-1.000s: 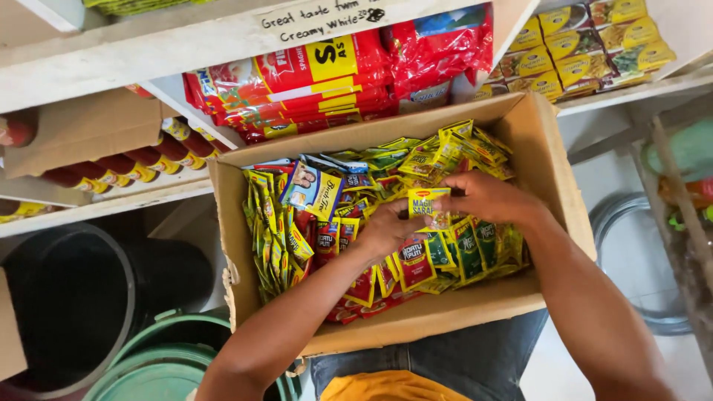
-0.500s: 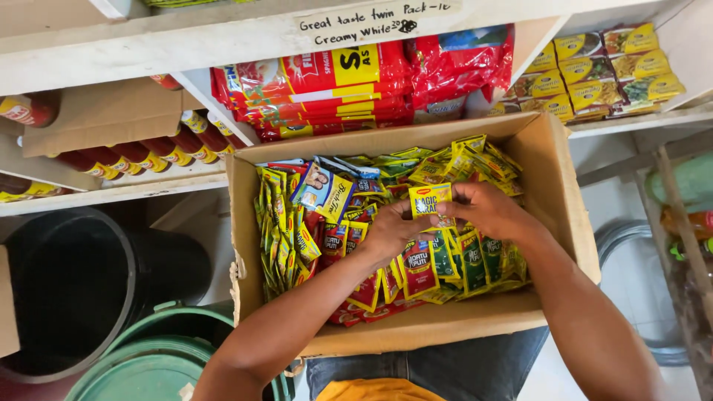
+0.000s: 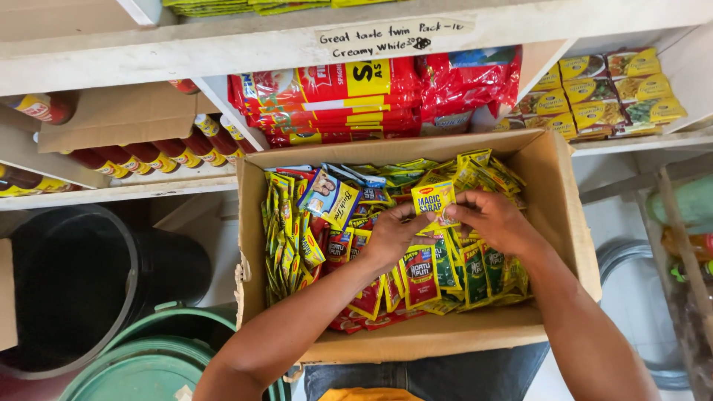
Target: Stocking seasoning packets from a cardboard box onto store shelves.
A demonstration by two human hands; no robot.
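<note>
A brown cardboard box [image 3: 572,223] rests on my lap, filled with several small yellow, green and red seasoning sachets [image 3: 286,223]. My left hand [image 3: 390,238] and my right hand [image 3: 494,219] meet over the middle of the box. Together they pinch one small yellow sachet [image 3: 433,199], the left at its lower left edge, the right at its right edge. The sachet is held upright just above the pile. Green and red sachets [image 3: 475,271] lie under both wrists.
A white shelf [image 3: 223,52] in front holds red noodle packs [image 3: 334,96], yellow packets [image 3: 609,89] at right and red-capped bottles [image 3: 148,156] at left. A black bucket [image 3: 67,289] and green bins [image 3: 148,364] stand at lower left. Bottles [image 3: 687,223] sit at right.
The view has shifted slightly, so the box sits a little further right. Both hands stay on the yellow sachet, lifted a touch above the pile.
</note>
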